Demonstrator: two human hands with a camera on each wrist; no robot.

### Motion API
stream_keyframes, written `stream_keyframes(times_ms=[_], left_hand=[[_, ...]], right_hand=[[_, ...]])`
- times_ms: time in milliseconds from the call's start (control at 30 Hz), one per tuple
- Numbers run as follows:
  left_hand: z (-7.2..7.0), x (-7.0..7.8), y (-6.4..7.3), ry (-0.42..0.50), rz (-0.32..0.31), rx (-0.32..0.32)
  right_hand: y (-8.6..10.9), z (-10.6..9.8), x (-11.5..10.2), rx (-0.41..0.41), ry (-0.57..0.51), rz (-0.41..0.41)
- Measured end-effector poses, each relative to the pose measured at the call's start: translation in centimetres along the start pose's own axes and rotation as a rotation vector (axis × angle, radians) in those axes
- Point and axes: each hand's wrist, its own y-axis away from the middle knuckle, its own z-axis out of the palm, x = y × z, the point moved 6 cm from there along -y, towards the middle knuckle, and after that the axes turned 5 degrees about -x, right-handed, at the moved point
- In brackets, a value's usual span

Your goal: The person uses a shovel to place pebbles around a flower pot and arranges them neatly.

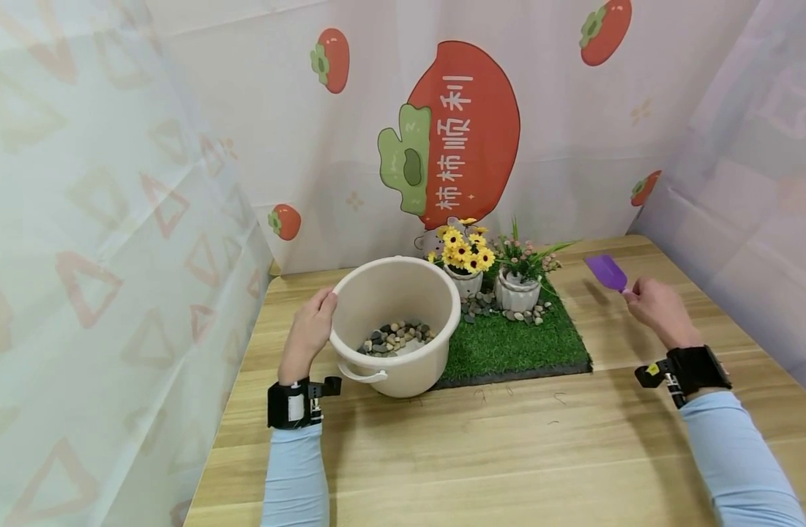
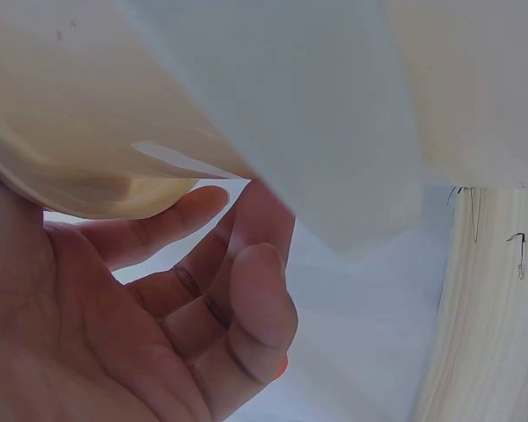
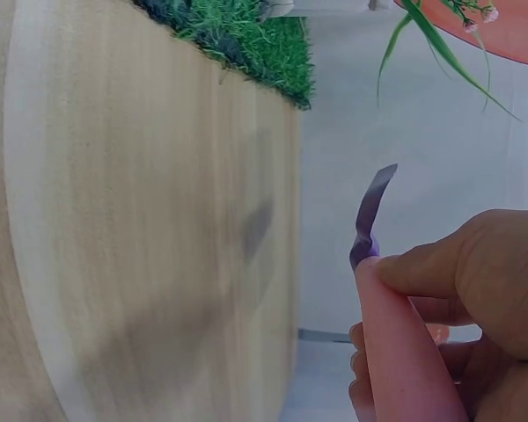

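Note:
A cream plastic bucket (image 1: 403,373) stands left of the middle of the table, with pebbles (image 1: 397,338) on its bottom. My left hand (image 1: 310,331) holds the bucket's left rim; in the left wrist view its fingers (image 2: 262,299) bend beside the bucket wall. On the right, my right hand (image 1: 659,311) grips a small toy shovel by its pink handle (image 3: 400,352). The shovel's purple blade (image 1: 607,272) points away to the upper left, held above the table, and no pebbles are seen on it.
Right of the bucket lies a square of artificial turf (image 1: 521,348). It bears a pot of yellow flowers (image 1: 467,282), a pot of pink flowers (image 1: 517,293) and loose pebbles (image 1: 534,315) around them. A white printed curtain (image 1: 350,146) encloses the wooden table (image 1: 482,461).

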Motion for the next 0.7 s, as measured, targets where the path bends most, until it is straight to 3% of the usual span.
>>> stream_keyframes(times_ms=[700], left_hand=[[-0.2, 0.1, 0.1, 0.008, -0.003, 0.005]], right_hand=[[-0.1, 1.8, 0.4, 0.051, 0.035, -0.037]])
